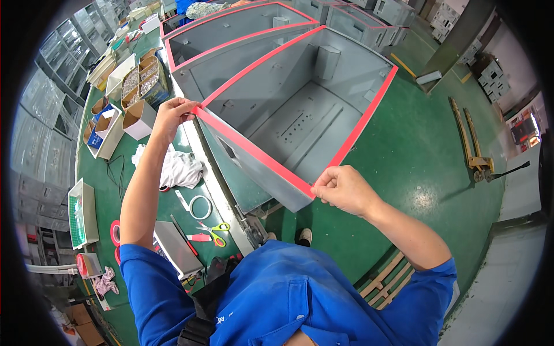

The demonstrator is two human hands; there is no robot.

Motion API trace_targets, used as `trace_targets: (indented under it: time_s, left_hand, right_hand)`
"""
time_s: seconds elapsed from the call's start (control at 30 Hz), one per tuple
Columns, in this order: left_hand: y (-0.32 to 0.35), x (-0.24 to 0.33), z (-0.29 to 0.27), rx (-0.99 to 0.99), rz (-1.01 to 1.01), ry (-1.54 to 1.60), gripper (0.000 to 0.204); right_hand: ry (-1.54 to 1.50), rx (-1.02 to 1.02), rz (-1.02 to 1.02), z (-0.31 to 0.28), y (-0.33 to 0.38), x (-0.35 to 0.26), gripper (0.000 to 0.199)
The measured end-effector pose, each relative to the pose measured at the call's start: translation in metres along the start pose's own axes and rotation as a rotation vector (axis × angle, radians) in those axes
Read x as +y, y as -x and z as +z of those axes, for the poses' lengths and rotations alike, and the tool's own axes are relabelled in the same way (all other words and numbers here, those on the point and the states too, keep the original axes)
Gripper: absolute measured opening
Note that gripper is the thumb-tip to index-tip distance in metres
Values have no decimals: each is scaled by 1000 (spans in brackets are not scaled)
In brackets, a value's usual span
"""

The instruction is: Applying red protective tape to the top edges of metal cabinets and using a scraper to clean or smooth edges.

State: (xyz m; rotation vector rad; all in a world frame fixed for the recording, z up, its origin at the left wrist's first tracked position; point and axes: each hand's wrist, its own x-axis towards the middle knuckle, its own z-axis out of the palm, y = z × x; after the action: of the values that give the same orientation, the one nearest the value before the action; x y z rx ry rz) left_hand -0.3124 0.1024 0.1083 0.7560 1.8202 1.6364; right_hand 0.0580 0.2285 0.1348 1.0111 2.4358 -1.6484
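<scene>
A large grey metal cabinet shell [300, 121] lies with its open side up in front of me, and red tape [254, 145] runs along its rim. At the near left corner my left hand [173, 118] pinches the end of the near strip between thumb and fingers. My right hand [346, 189] is closed in a pinch at the near right corner, on the other end of that strip. The strip looks straight along the near edge; whether it is fully stuck down I cannot tell.
Behind stands another red-taped shell [231, 43]. On the green bench to the left are scissors [218, 229], a white tape ring [200, 207], a white cloth [176, 167], red tape rolls [115, 232] and boxes of small parts [141, 81]. A pallet jack [473, 150] stands right.
</scene>
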Motion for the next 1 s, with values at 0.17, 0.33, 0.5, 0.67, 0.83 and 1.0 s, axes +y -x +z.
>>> trace_targets:
  time_s: [0.17, 0.33, 0.5, 0.67, 0.83, 1.0]
  left_hand:
    - [0, -1, -1, -1, 1, -6, 10]
    - [-1, -1, 0, 0, -1, -4, 10]
    - [0, -1, 0, 1, 4, 3, 11]
    - [-2, -3, 0, 6, 4, -4, 11]
    - [-1, -3, 0, 31, 2, -11, 12]
    - [-8, 0, 6, 28, -15, -73, 12]
  right_hand:
    - [21, 10, 2, 0, 1, -2, 16]
    - [34, 42, -8, 2, 1, 0, 16]
    - [74, 86, -38, 5, 3, 0, 16]
    - [157, 122, -63, 7, 7, -3, 18]
    - [208, 255, -165, 12, 16, 2, 19]
    - [459, 620, -698, 30, 23, 35, 15]
